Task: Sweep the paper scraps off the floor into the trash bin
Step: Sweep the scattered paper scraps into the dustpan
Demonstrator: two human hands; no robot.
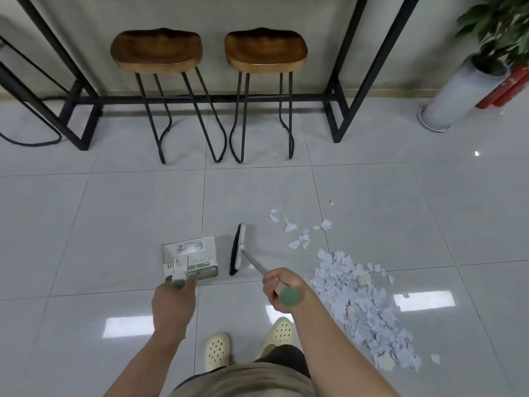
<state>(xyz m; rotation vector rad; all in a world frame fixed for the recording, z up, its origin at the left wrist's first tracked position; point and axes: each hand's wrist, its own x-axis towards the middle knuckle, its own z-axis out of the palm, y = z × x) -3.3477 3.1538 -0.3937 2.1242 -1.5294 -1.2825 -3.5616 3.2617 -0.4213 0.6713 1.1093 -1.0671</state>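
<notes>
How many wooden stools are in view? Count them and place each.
2. The left stool and the right stool stand side by side against the far wall, between the legs of the black metal frame. More may stand outside the picture.

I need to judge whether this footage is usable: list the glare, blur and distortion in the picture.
Head view: bright rectangular ceiling-light reflections glare on the glossy grey tiled floor; wide-angle distortion bows the black metal table frame and tile lines; the green leafy plant at the top right corner is smeared; the pile of white paper scraps and the black-bristled broom head stay readable, shadows soft.
</notes>
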